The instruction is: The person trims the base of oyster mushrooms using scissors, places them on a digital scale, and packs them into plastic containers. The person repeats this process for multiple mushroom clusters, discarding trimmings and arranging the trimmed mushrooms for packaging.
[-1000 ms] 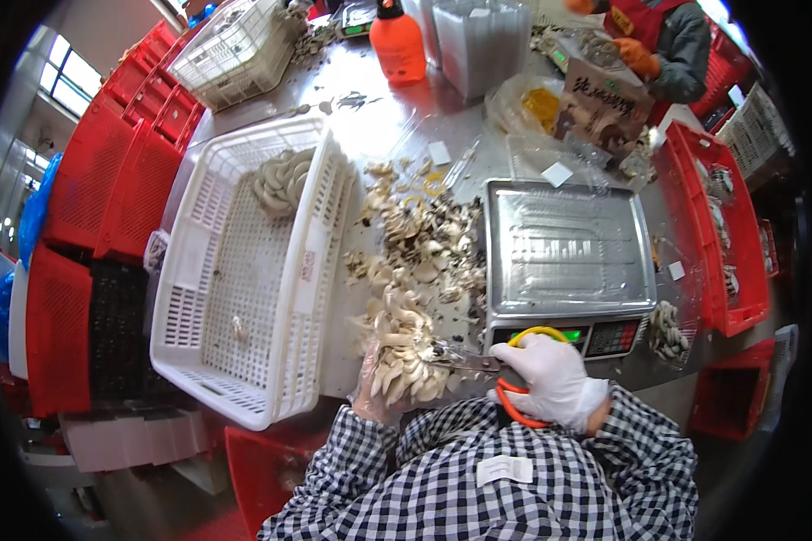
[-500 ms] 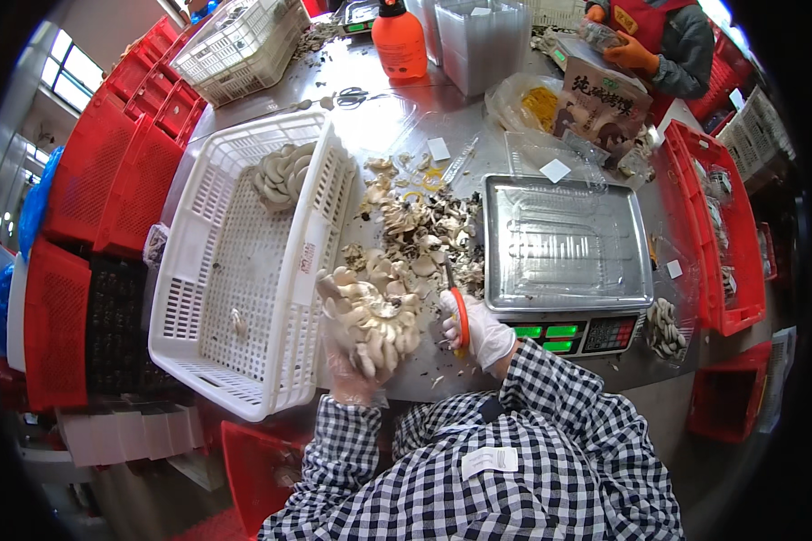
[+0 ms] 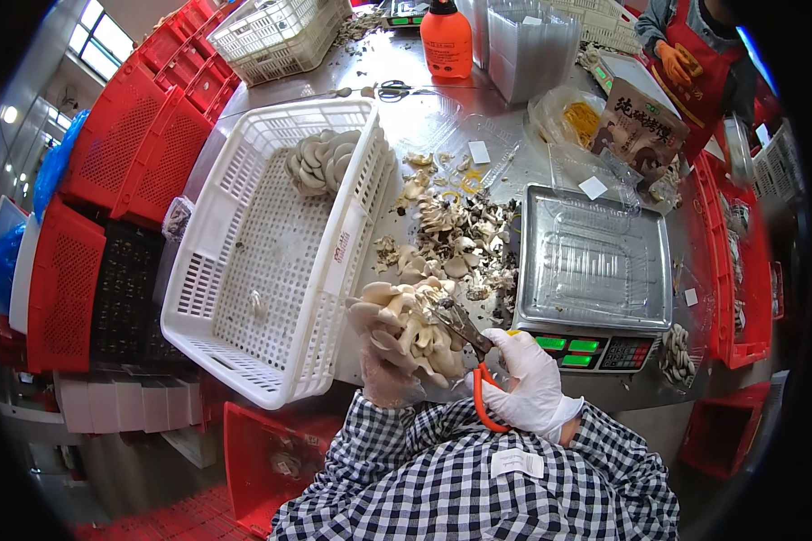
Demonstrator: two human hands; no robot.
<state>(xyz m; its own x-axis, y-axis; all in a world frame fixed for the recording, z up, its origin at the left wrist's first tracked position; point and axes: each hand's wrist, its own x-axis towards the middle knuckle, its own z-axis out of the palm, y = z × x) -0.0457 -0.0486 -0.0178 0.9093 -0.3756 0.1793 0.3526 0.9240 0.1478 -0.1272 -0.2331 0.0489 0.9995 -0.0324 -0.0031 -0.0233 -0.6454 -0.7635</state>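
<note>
My gloved left hand (image 3: 390, 379) holds a large cluster of pale oyster mushrooms (image 3: 412, 326) from below, over the table's near edge. In my white-gloved right hand (image 3: 530, 383) are scissors with orange-red handles (image 3: 484, 397); their blades reach into the base of the cluster. A pile of mushroom trimmings (image 3: 460, 243) lies on the steel table just beyond. To the left, a white plastic crate (image 3: 329, 302) contains another mushroom cluster (image 3: 323, 162) at its far right corner and a small loose piece (image 3: 256, 303) on its floor.
Right of the trimmings stands a digital scale (image 3: 595, 257) with a clear plastic tray on it. Mushrooms (image 3: 676, 353) lie beside it. Further back are an orange bottle (image 3: 446, 41), spare scissors (image 3: 394, 90) and stacked clear containers (image 3: 532, 50). A co-worker's orange-gloved hand (image 3: 677, 61) shows at far right.
The mushroom cluster has been turned so its base faces right. My right hand has brought the scissors from beside the scale onto that base. The co-worker's hands no longer hold the package.
</note>
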